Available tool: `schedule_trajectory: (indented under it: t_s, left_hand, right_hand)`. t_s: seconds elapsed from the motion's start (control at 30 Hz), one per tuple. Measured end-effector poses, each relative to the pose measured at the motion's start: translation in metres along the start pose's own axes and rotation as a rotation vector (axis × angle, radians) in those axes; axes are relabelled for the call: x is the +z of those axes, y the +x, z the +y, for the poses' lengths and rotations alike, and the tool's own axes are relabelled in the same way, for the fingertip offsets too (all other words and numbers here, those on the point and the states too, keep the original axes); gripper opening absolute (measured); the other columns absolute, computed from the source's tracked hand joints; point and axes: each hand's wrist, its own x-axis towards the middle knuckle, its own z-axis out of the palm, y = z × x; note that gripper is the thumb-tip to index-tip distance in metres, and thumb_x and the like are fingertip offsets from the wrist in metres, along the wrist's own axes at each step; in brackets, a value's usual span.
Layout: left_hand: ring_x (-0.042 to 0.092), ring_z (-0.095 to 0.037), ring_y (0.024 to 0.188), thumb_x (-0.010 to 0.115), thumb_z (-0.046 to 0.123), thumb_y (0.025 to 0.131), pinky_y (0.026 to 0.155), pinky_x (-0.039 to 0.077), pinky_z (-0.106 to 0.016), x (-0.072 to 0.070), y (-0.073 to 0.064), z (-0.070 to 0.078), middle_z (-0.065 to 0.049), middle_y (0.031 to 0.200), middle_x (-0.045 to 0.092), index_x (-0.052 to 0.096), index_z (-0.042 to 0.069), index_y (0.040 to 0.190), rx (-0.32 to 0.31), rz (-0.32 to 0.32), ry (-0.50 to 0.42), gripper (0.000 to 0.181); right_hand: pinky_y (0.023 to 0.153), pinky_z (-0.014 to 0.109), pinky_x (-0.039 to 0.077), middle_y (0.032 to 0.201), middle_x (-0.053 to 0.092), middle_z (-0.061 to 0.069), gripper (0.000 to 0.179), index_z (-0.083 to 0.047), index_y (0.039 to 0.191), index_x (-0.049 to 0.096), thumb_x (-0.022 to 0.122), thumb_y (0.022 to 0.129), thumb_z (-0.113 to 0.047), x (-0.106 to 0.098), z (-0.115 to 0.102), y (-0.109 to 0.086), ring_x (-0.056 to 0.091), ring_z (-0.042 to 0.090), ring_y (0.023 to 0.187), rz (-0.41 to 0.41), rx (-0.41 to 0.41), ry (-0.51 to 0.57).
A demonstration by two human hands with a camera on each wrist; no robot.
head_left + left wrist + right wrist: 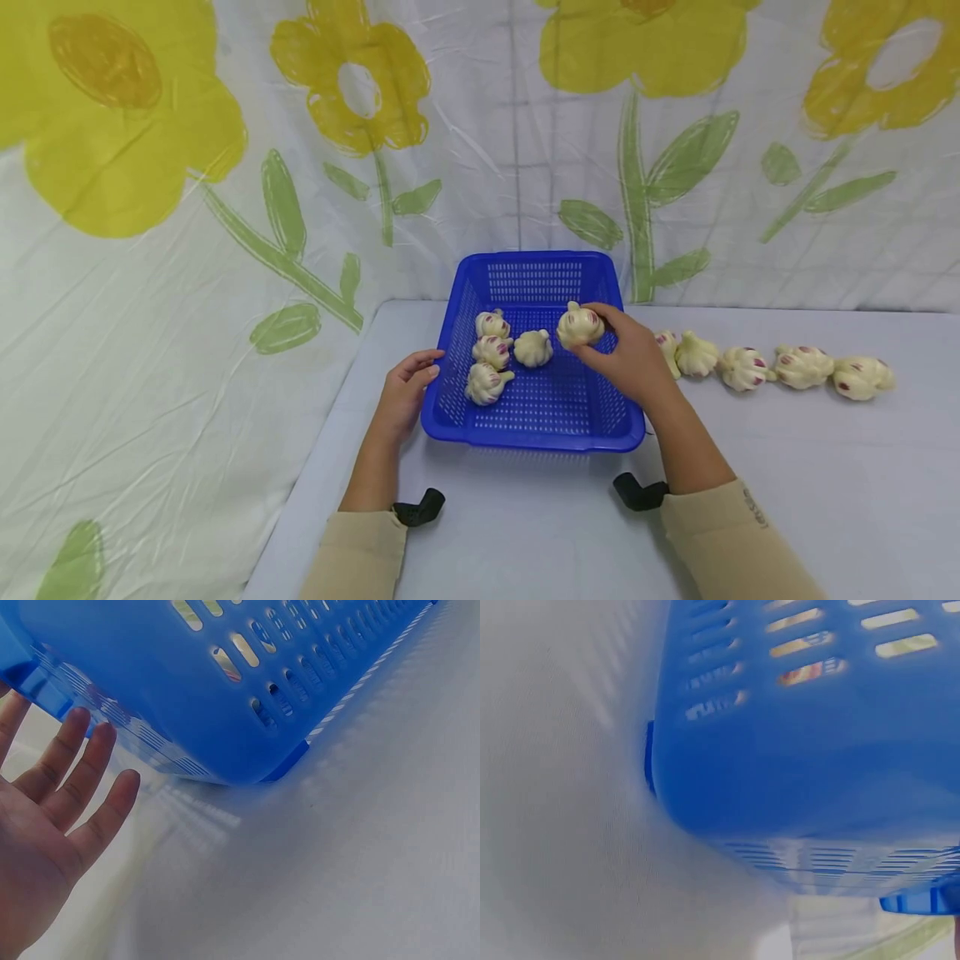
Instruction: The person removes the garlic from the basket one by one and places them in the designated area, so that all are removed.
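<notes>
A blue plastic basket (533, 442) with slotted walls stands on the white table. Inside it, a garlic bulb (533, 348) lies near the middle and three more form a column along the left wall, the nearest being a bulb (486, 384) with its stem to the right. My right hand (628, 353) pinches another garlic bulb (580, 326) between thumb and fingers, over the basket's right part. At the left rim is my left hand (406, 390), fingers extended beside the wall; the left wrist view shows these fingers (94, 769) spread next to the basket. The right wrist view shows mostly basket wall.
Right of the basket, several garlic bulbs (802, 367) lie in a row on the table (787, 483), the nearest one partly behind the right hand. A white curtain (480, 183) with yellow flowers hangs behind and to the left.
</notes>
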Motion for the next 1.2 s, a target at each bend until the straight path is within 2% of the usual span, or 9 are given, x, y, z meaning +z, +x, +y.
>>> schedule_trajectory:
  t_s: [0.27,0.5,0.83,1.0,1.2]
  left_hand:
    - [0.061,-0.013,0.093,0.058,0.008,0.094,0.078,0.053,-0.023,-0.001,0.001,-0.002,-0.001,0.105,0.063,0.070,0.017,0.110,0.007,-0.007,0.004,0.022]
    - [0.062,-0.011,0.092,0.057,0.006,0.094,0.076,0.054,-0.023,0.000,0.002,-0.001,-0.001,0.106,0.064,0.070,0.021,0.107,0.004,-0.011,0.008,0.024]
    - [0.062,-0.012,0.091,0.057,0.008,0.094,0.075,0.055,-0.023,-0.002,0.000,0.000,-0.002,0.106,0.063,0.070,0.023,0.106,-0.016,-0.003,0.011,0.023]
    - [0.062,-0.012,0.091,0.057,0.007,0.095,0.075,0.055,-0.023,-0.002,0.000,-0.001,-0.002,0.106,0.064,0.070,0.021,0.108,-0.017,-0.003,0.009,0.023]
    - [0.062,-0.012,0.092,0.057,0.006,0.094,0.076,0.054,-0.023,-0.003,0.001,0.000,-0.001,0.106,0.065,0.070,0.021,0.107,-0.011,-0.013,-0.002,0.024]
  right_hand:
    - [0.103,0.056,0.043,0.138,0.058,0.011,0.062,-0.018,0.139,0.052,0.074,0.085,-0.040,0.000,0.002,-0.006,0.052,0.033,0.129,0.054,0.036,0.064]
    - [0.105,0.053,0.042,0.138,0.058,0.012,0.061,-0.015,0.139,0.053,0.076,0.085,-0.035,0.000,0.002,-0.012,0.052,0.032,0.130,0.113,0.031,0.102]
    - [0.108,0.052,0.040,0.139,0.057,0.014,0.063,-0.014,0.140,0.051,0.077,0.085,-0.031,-0.001,0.000,-0.015,0.050,0.032,0.133,0.097,0.034,0.125]
    - [0.109,0.053,0.039,0.141,0.054,0.015,0.062,-0.012,0.140,0.050,0.076,0.086,-0.028,-0.006,0.000,-0.017,0.048,0.032,0.134,0.077,0.047,0.222]
    - [0.111,0.048,0.036,0.140,0.053,0.016,0.060,-0.005,0.140,0.048,0.074,0.087,-0.016,-0.015,0.001,-0.020,0.048,0.030,0.134,0.106,0.047,0.316]
